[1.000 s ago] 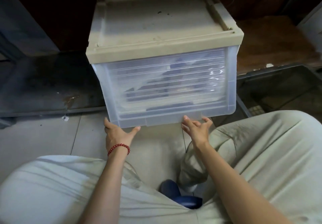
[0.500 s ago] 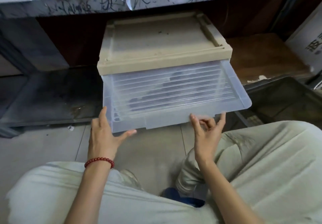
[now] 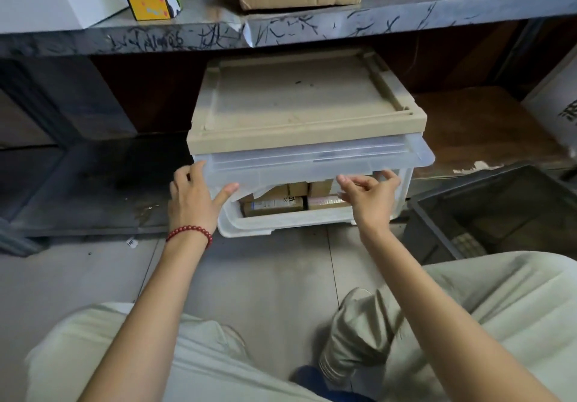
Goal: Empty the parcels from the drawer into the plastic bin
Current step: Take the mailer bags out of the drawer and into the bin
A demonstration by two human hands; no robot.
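A dark flat tray [image 3: 93,189] lies on the floor at the left, under the scratched front edge of a grey shelf [image 3: 312,31]. The left hand [image 3: 195,200], with a red bead bracelet [image 3: 190,233] on its wrist, grips the left end of the drawer's [image 3: 296,104] clear front flap [image 3: 312,167], fingers curled over the edge and thumb beneath. The flap is lifted almost level, and the parcels [image 3: 274,204] lie inside the drawer, behind its low front lip. The right hand [image 3: 368,197] pinches the flap's lower edge near its right end with curled fingers. The dark plastic bin [image 3: 499,214] stands on the floor just beside the drawer's right corner, open side up. Tiled floor [image 3: 274,276] lies between the drawer and the person's knees.
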